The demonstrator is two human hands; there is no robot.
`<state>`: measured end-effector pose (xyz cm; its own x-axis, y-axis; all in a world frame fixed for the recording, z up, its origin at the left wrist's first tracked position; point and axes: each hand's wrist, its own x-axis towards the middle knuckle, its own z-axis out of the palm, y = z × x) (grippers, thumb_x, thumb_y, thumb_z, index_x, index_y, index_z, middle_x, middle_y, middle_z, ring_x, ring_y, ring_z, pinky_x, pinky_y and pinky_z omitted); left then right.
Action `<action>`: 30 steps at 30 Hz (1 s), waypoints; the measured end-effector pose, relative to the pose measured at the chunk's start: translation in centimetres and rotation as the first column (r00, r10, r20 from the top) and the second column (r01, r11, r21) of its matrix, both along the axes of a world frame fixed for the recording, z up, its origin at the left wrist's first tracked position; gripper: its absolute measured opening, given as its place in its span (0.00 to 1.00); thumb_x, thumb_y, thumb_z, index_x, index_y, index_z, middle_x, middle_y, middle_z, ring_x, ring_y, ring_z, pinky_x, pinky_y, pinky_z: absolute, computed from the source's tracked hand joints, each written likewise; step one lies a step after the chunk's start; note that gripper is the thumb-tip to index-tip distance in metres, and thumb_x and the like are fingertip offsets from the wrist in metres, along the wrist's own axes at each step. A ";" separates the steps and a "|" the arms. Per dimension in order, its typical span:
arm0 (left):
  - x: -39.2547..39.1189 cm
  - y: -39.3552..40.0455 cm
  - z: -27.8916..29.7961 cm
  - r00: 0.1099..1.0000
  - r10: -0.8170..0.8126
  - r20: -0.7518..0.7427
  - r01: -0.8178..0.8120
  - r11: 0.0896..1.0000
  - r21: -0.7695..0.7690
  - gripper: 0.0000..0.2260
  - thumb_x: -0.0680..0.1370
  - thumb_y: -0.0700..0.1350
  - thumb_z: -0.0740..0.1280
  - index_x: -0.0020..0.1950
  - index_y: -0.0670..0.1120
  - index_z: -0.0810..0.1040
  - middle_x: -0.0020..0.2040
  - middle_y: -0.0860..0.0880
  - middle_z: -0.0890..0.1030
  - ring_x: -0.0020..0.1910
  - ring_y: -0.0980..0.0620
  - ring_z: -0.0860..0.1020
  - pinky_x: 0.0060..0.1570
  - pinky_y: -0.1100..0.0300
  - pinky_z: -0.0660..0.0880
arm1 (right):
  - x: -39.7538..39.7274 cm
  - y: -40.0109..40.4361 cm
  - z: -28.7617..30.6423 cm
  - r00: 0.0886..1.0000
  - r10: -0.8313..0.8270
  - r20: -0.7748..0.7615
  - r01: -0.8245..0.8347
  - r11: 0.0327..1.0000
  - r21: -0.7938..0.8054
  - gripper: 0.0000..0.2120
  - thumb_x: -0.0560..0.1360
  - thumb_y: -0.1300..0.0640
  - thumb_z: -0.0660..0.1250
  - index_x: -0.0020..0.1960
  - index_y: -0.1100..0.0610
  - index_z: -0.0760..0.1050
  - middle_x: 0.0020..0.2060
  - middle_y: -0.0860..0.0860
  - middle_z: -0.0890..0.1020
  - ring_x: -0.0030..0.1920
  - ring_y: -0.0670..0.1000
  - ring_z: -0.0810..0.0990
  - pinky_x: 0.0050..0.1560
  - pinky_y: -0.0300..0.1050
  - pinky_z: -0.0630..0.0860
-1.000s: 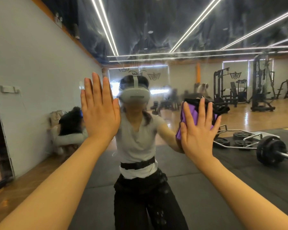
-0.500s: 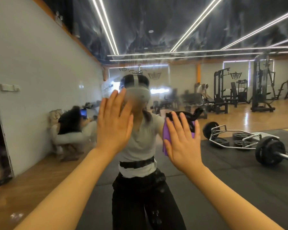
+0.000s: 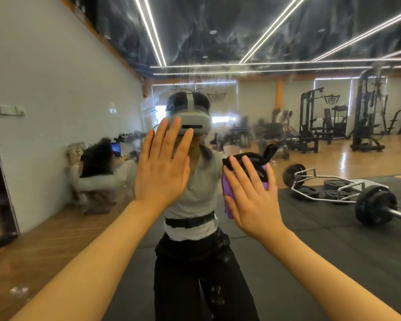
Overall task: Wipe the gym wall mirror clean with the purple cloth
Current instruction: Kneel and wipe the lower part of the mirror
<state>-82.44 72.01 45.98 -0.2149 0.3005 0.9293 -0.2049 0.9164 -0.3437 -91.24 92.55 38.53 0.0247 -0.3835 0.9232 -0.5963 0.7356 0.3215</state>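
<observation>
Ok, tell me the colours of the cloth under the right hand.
Purple cloth with black top, head view.

1. A loaded barbell with black round plates lies on the black rubber floor mat at the right.
2. A chrome hexagonal trap bar frame lies just beside the barbell, with loose black weight plates inside it.
3. Black steel cable machines stand on the light wooden floor at the far right.
4. White linear ceiling light strips run across the dark ceiling.
5. A white wall-mounted switch box sits on the grey left wall.
</observation>
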 end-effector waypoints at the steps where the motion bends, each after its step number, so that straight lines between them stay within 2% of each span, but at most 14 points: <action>1: 0.0 0.0 0.0 1.000 -0.003 -0.001 0.003 1.000 0.002 0.25 0.83 0.47 0.55 0.80 0.46 0.57 0.80 0.40 0.58 0.79 0.39 0.55 0.78 0.46 0.48 | -0.3 0.8 -0.1 1.000 -0.012 0.007 0.012 1.000 0.002 0.26 0.84 0.48 0.51 0.77 0.58 0.60 0.77 0.57 0.61 0.78 0.58 0.57 0.78 0.62 0.45; 6: -0.1 0.1 0.0 1.000 0.001 -0.002 -0.001 1.000 0.000 0.25 0.83 0.47 0.54 0.80 0.45 0.56 0.80 0.40 0.57 0.79 0.39 0.55 0.79 0.46 0.48 | -1.6 3.4 -1.1 0.995 -0.080 0.056 0.083 0.995 -0.062 0.26 0.83 0.49 0.53 0.77 0.60 0.61 0.78 0.57 0.60 0.79 0.59 0.57 0.76 0.65 0.49; 13: -0.1 0.0 0.0 1.000 0.010 0.006 -0.010 1.000 -0.006 0.25 0.83 0.47 0.55 0.80 0.46 0.55 0.80 0.39 0.57 0.79 0.39 0.55 0.78 0.45 0.49 | -0.2 -0.3 1.8 1.000 0.006 0.016 -0.005 0.997 -0.083 0.26 0.83 0.48 0.53 0.77 0.58 0.61 0.78 0.57 0.62 0.79 0.58 0.57 0.77 0.63 0.44; 16: -0.1 0.0 0.0 1.000 0.009 -0.009 -0.010 1.000 -0.011 0.25 0.83 0.47 0.55 0.80 0.46 0.56 0.80 0.40 0.58 0.79 0.39 0.55 0.78 0.46 0.48 | -0.2 -0.3 0.0 0.999 0.023 0.036 -0.018 0.991 -0.133 0.28 0.83 0.48 0.54 0.79 0.57 0.56 0.77 0.56 0.62 0.79 0.56 0.55 0.78 0.62 0.45; 18: -0.1 0.1 0.0 1.000 0.008 -0.012 -0.008 1.000 -0.008 0.25 0.83 0.47 0.55 0.80 0.46 0.57 0.80 0.40 0.58 0.79 0.39 0.55 0.79 0.47 0.47 | -0.1 -0.3 -1.9 0.998 0.027 0.059 -0.018 0.989 -0.149 0.28 0.84 0.47 0.51 0.80 0.58 0.53 0.77 0.56 0.62 0.79 0.55 0.55 0.78 0.60 0.45; 21: -0.1 0.1 0.0 1.000 0.007 -0.013 -0.007 1.000 -0.004 0.25 0.83 0.47 0.55 0.80 0.46 0.56 0.80 0.39 0.58 0.79 0.39 0.55 0.79 0.47 0.47 | 0.0 -0.4 -2.9 0.998 -0.013 0.060 0.022 0.990 -0.140 0.26 0.85 0.46 0.48 0.79 0.58 0.56 0.77 0.56 0.61 0.79 0.56 0.56 0.78 0.62 0.48; 24: -0.1 0.1 0.0 1.000 0.006 -0.010 -0.006 1.000 -0.004 0.25 0.83 0.47 0.55 0.80 0.46 0.56 0.80 0.40 0.57 0.79 0.39 0.55 0.78 0.47 0.47 | 0.1 -0.9 -1.4 0.999 -0.037 0.039 0.042 0.990 -0.131 0.26 0.85 0.46 0.49 0.79 0.58 0.58 0.77 0.57 0.63 0.78 0.59 0.58 0.76 0.66 0.51; 30: 0.0 0.1 0.1 1.000 0.002 -0.010 -0.002 1.000 -0.010 0.25 0.83 0.47 0.55 0.80 0.45 0.58 0.80 0.40 0.57 0.79 0.39 0.55 0.78 0.46 0.48 | 0.0 -1.9 0.5 1.000 0.019 0.023 -0.015 0.984 -0.175 0.25 0.85 0.47 0.51 0.78 0.58 0.60 0.77 0.57 0.64 0.78 0.58 0.59 0.77 0.64 0.48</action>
<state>-82.43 72.12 46.04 -0.2060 0.3098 0.9282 -0.2100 0.9125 -0.3512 -91.28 90.69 39.06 0.0063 -0.2155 0.9765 -0.6154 0.7688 0.1736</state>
